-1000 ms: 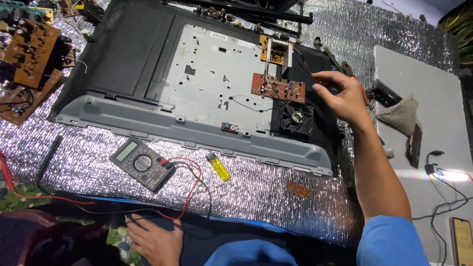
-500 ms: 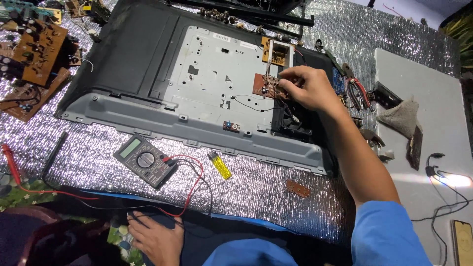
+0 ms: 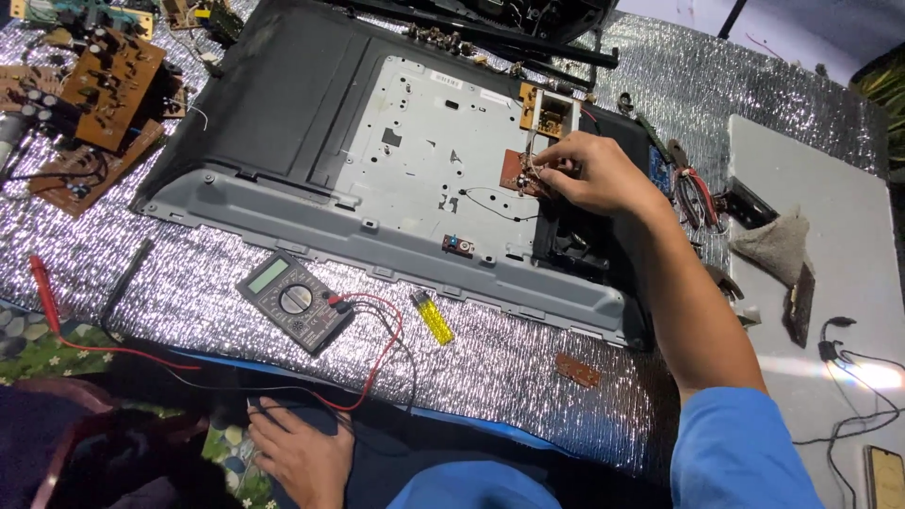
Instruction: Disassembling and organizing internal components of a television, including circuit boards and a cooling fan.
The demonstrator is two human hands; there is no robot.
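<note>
Single head view: you look steeply down and forward over foil-covered bench (image 3: 528, 368), fairly near; far edge cropped, probably more beyond frame top.

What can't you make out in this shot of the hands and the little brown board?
- Head view: the right hand covers part of the brown circuit board, so its grip is unclear.
- Head view: the left hand lies in dim shadow by the bottom edge; whether it holds anything is unclear.
- Head view: the meter screen is too small to read.
</note>
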